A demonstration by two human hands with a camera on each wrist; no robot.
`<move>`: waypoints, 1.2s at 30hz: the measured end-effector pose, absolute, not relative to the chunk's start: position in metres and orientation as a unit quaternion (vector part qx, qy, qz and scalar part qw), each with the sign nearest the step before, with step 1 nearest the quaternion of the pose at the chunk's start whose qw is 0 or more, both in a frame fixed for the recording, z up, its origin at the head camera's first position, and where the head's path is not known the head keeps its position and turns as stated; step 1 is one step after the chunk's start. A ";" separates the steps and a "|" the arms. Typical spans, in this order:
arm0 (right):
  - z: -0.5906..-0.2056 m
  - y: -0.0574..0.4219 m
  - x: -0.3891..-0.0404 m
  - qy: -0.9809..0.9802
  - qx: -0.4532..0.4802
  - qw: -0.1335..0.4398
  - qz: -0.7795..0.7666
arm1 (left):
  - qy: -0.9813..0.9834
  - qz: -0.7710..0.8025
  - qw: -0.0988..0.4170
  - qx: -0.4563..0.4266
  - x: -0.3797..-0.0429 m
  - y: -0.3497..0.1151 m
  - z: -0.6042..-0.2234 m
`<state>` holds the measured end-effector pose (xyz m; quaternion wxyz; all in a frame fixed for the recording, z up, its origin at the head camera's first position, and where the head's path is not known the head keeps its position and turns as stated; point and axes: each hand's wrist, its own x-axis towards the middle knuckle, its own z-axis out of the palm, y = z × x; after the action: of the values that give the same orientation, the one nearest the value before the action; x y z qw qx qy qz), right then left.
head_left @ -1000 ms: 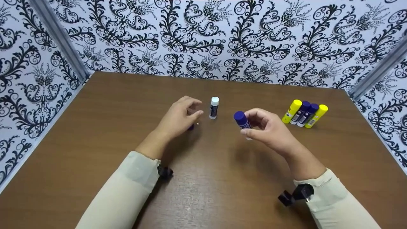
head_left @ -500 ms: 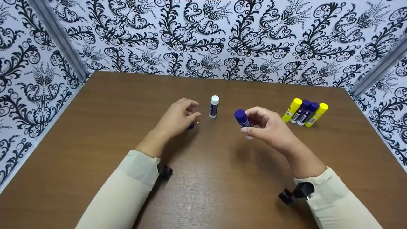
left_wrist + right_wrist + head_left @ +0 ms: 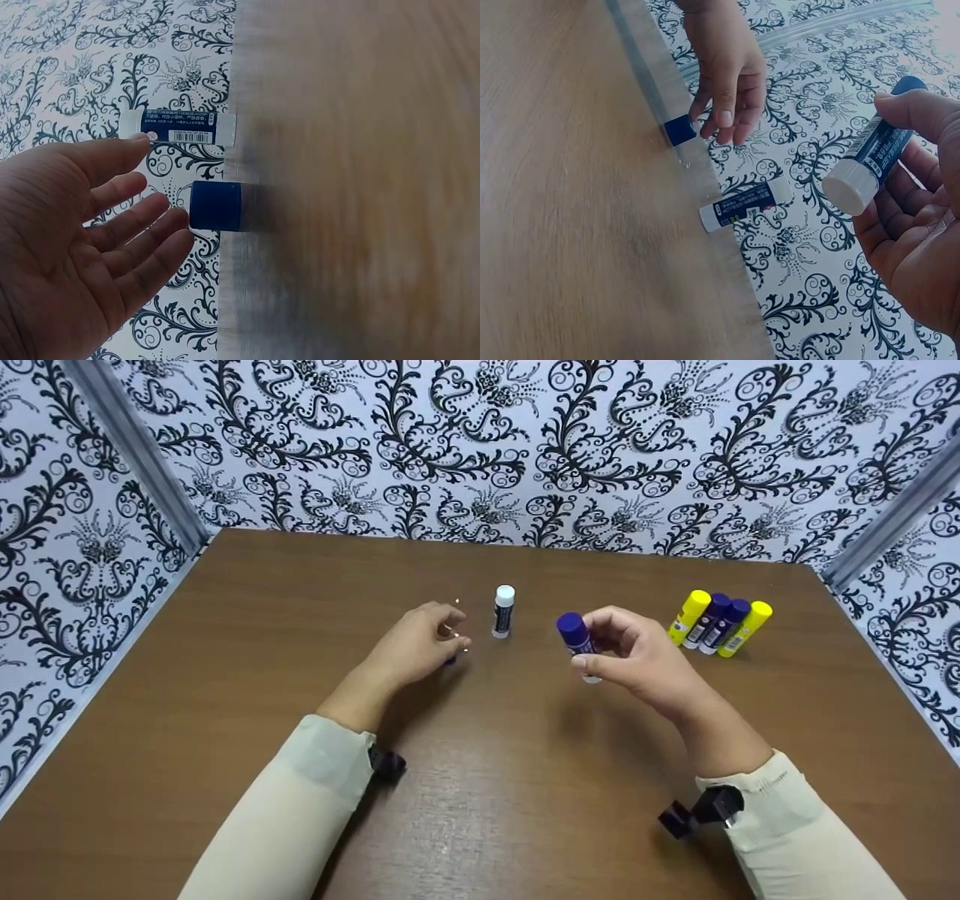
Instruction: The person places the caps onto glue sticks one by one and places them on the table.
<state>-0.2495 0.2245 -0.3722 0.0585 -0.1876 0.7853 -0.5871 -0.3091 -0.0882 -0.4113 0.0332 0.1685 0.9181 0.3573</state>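
Observation:
My right hand (image 3: 637, 660) grips a glue stick (image 3: 576, 639) with a dark blue cap, held above the table; its white base faces the camera in the right wrist view. My left hand (image 3: 409, 649) hangs with relaxed, parted fingers over a loose dark blue cap (image 3: 216, 205) that stands on the table. Its fingertips are close to the cap; I cannot tell whether they touch. Between the hands stands an uncapped glue stick (image 3: 503, 612), upright, with its white top showing and a dark label.
On the right side of the brown table (image 3: 480, 787), two yellow glue sticks (image 3: 745, 628) and two dark blue-capped ones (image 3: 724, 625) stand side by side in a row. Patterned panels (image 3: 480, 450) wall in the table at the back and sides.
My left hand has sunk slightly toward the table by the loose cap. My right hand, with its glue stick, has risen a little. The standing glue sticks have stayed put.

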 end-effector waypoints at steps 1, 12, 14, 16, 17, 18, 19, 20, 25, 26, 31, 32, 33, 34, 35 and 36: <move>-0.372 0.225 -0.250 0.786 -0.186 0.057 -0.587 | 0.918 0.357 0.035 0.170 -0.309 -0.088 -0.412; -0.365 0.237 -0.254 0.785 -0.164 0.025 -0.597 | 0.917 0.353 0.061 0.174 -0.311 -0.090 -0.415; -0.364 0.241 -0.256 0.773 -0.162 0.016 -0.613 | 0.916 0.352 0.060 0.181 -0.311 -0.091 -0.416; -0.363 0.246 -0.258 0.761 -0.161 0.005 -0.628 | 0.916 0.351 0.057 0.187 -0.311 -0.091 -0.417; -0.362 0.248 -0.259 0.756 -0.159 -0.002 -0.635 | 0.916 0.350 0.055 0.190 -0.311 -0.092 -0.417; -0.361 0.251 -0.260 0.752 -0.157 -0.009 -0.640 | 0.915 0.351 0.054 0.192 -0.311 -0.092 -0.418; -0.360 0.253 -0.260 0.748 -0.155 -0.014 -0.645 | 0.915 0.351 0.053 0.193 -0.311 -0.092 -0.418; -0.358 0.256 -0.261 0.747 -0.152 -0.021 -0.647 | 0.915 0.351 0.054 0.192 -0.311 -0.092 -0.418; -0.352 0.270 -0.262 0.740 -0.134 -0.043 -0.658 | 0.918 0.340 0.059 0.194 -0.310 -0.093 -0.417; -0.351 0.272 -0.263 0.739 -0.131 -0.048 -0.659 | 0.920 0.336 0.060 0.194 -0.310 -0.093 -0.417; -0.348 0.282 -0.266 0.732 -0.125 -0.069 -0.666 | 0.925 0.321 0.058 0.196 -0.310 -0.093 -0.416; -0.347 0.284 -0.266 0.731 -0.124 -0.073 -0.668 | 0.925 0.320 0.058 0.195 -0.310 -0.093 -0.416; -0.347 0.286 -0.267 0.728 -0.122 -0.078 -0.670 | 0.926 0.319 0.058 0.194 -0.310 -0.093 -0.416; -0.346 0.288 -0.268 0.726 -0.121 -0.083 -0.672 | 0.926 0.319 0.058 0.194 -0.310 -0.093 -0.416; -0.346 0.290 -0.268 0.723 -0.119 -0.088 -0.675 | 0.926 0.319 0.059 0.192 -0.310 -0.093 -0.416; -0.345 0.292 -0.269 0.720 -0.117 -0.092 -0.678 | 0.926 0.320 0.060 0.192 -0.310 -0.093 -0.416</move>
<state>-0.2690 0.2916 -0.3453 -0.0922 -0.1171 0.7195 -0.6783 -0.3105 -0.0932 -0.4161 0.0595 0.1916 0.9260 0.3197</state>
